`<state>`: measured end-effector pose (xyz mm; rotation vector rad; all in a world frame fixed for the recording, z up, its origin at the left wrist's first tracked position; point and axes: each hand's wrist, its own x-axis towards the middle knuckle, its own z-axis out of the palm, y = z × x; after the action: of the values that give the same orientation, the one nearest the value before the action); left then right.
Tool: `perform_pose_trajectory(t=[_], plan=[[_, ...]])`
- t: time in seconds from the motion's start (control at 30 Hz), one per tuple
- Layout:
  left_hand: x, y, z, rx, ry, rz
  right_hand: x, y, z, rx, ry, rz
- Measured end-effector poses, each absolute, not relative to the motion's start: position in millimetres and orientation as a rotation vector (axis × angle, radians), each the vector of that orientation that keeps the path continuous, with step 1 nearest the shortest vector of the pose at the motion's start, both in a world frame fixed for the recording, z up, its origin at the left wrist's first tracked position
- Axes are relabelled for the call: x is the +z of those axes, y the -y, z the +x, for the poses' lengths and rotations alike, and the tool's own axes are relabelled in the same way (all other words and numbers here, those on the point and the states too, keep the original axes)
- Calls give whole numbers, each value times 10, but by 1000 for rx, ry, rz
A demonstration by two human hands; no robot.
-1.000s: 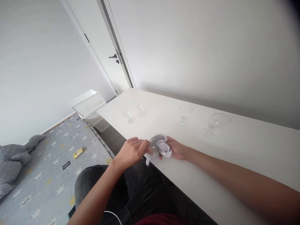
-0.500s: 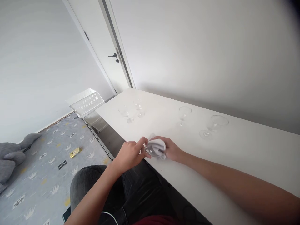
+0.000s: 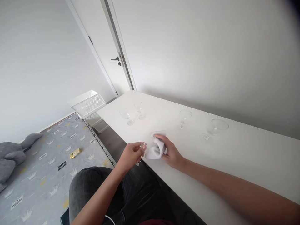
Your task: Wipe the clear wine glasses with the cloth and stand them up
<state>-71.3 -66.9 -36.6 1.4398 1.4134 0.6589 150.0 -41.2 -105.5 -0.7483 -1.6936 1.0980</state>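
My right hand (image 3: 170, 152) is closed round a white cloth (image 3: 154, 151) at the near edge of the white table (image 3: 234, 156). The cloth is bunched over the bowl of a clear stemmed glass, which it mostly hides. My left hand (image 3: 131, 153) pinches the glass's stem and foot (image 3: 140, 156) just off the table's edge, above my lap. Two small stemmed glasses (image 3: 126, 115) (image 3: 139, 109) stand on the table's far left. Two more, a small one (image 3: 185, 117) and a wider one (image 3: 217, 127), stand further right near the wall.
A white wall runs along the far side of the table. A white perforated rack (image 3: 89, 104) sits on the floor at the table's left end. A grey crown-patterned mat (image 3: 47, 168) with a gold box (image 3: 75, 152) and a grey plush toy (image 3: 11, 156) lies to my left. A white door (image 3: 105, 53) is behind.
My right hand has turned the cloth over the glass and shifted slightly right. My left hand has drawn back a little, its fingers now pinching the stem end.
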Motion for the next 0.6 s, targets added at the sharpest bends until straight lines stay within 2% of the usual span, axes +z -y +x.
perform_pose_trajectory(t=[0.1, 0.3, 0.37, 0.5, 0.6], plan=[[-399, 776, -585, 533, -1371, 1502, -1068, 420, 1508, 1200, 1674, -806], [-572, 1019, -414, 533, -1747, 2012, -917, 357, 1500, 1508, 1361, -996], [-613, 1068, -435, 565, -1780, 2072, -926, 336, 1487, 1515, 1260, -1043], [-604, 1058, -558, 761, -1704, 1671, -1012, 289, 1483, 1393, 1068, -1012], [-576, 998, -581, 979, -1584, 1387, -992, 272, 1484, 1545, 907, -830]])
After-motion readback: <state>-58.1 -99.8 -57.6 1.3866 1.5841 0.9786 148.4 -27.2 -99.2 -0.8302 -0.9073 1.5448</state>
